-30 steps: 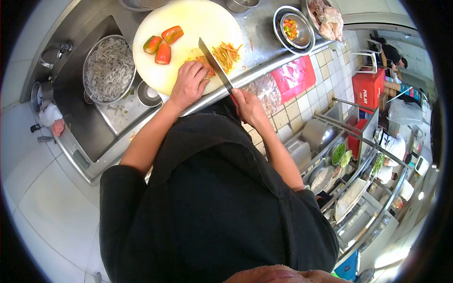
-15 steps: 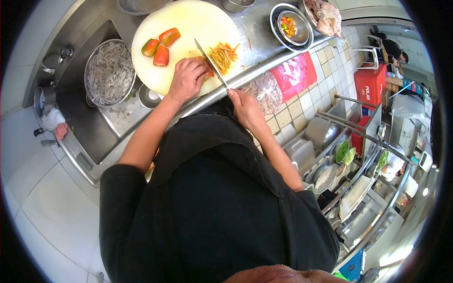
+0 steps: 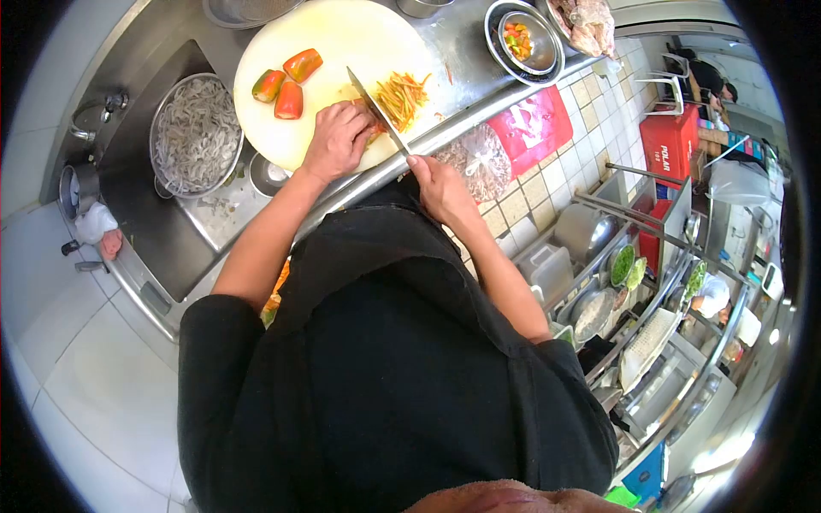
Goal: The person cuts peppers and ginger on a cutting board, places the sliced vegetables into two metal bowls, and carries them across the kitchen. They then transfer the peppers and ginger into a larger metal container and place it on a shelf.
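On a round white cutting board [image 3: 355,38], the fingers of my left hand [image 3: 335,141] are curled over a bell pepper piece [image 3: 374,130], which they mostly hide. My right hand [image 3: 442,186] is closed around the handle of a knife [image 3: 375,104]. Its blade lies right beside my left fingertips, between them and a heap of thin orange pepper strips [image 3: 402,100]. Farther up the board sit three larger red-orange bell pepper pieces [image 3: 289,101], one of them partly green.
A colander of shrimp-like grey pieces [image 3: 198,132] stands in the sink [image 3: 141,205] at left. Nested metal bowls [image 3: 547,56] with chopped peppers and a bowl of raw meat [image 3: 590,30] are at right. Bagged food [image 3: 479,162] lies below the counter edge. Metal shelving [image 3: 633,227] stands behind.
The whole view has shifted slightly, with the board appearing a little farther left. Both hands keep their grips, and the knife stays beside my left fingertips.
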